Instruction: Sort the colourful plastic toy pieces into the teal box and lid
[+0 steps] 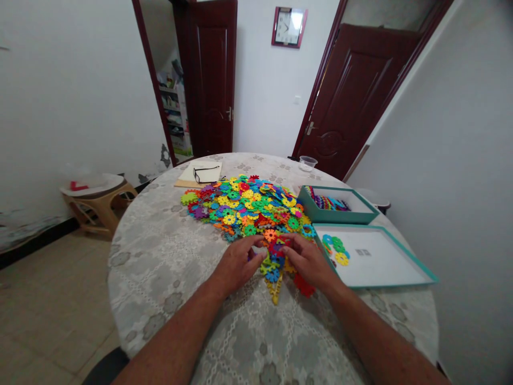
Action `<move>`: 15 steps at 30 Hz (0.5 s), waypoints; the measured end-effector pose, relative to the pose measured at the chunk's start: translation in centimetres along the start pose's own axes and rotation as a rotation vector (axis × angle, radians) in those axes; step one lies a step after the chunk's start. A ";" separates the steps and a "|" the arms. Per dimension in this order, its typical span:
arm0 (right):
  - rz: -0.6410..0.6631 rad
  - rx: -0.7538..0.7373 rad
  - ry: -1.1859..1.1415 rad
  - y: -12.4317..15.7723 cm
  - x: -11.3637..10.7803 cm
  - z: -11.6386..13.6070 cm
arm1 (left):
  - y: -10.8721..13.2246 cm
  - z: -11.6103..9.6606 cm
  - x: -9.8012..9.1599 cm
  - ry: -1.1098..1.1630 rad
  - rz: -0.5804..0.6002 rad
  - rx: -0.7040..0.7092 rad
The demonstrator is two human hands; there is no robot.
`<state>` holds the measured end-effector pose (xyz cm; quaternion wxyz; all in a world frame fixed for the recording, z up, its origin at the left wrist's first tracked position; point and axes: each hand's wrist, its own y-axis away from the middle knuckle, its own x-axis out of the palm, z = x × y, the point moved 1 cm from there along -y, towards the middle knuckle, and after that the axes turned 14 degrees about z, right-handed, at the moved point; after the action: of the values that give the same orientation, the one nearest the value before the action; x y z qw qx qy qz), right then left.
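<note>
Just on the near side of the heap of toothed discs (240,206), which is serving as landmark here, a small cluster of interlocked pieces (272,263) is sitting between the two hands, its yellow tip (274,293) pointing away from the heap; the right hand (308,259) is apparently pinching the cluster's red upper part between thumb and fingers; the left hand (241,262) is curling thumb and fingers at the opposite edge, though whether it is gripping I cannot tell. The hands are probably facing each other so that one is steadying while the other is adjusting; the heap is likely lying so near for easy reaching; a red piece (304,285) is showing beneath the right hand, nearer the person than the heap.

Right of the heap, a teal-edged box (339,218) is holding many coloured pieces, seemingly standing in packed rows; nearer the person and also right of the heap, a shallow lid (385,259) is lying with its white inside facing up, carrying a few green, blue and yellow discs (339,247), perhaps for setting them apart; beyond the heap, a clear plastic bowl (308,163) is standing on the worktop (156,251), its contents not showing clearly.
</note>
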<state>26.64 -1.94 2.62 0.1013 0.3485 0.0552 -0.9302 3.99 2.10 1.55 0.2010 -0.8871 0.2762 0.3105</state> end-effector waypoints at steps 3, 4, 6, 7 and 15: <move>0.085 -0.073 -0.007 -0.1 1.2 0.8 | 0.0 -0.1 0.1 0.036 0.065 0.034; 0.074 -0.081 0.025 -0.2 1.4 0.7 | 0.0 -0.1 0.2 0.047 0.080 0.043; -0.012 -0.071 0.140 -0.3 1.5 0.3 | -0.1 0.1 0.3 0.065 0.086 0.039; -0.067 -0.049 0.220 -0.4 1.5 -0.1 | -0.1 0.2 0.3 0.068 0.076 0.025; -0.051 0.125 0.482 -0.8 1.3 -1.6 | -0.2 0.6 0.3 -0.054 0.039 0.002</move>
<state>26.54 -1.11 0.55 0.0399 0.5645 0.0287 -0.8240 4.04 2.47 0.99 0.2033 -0.8726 0.2885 0.3378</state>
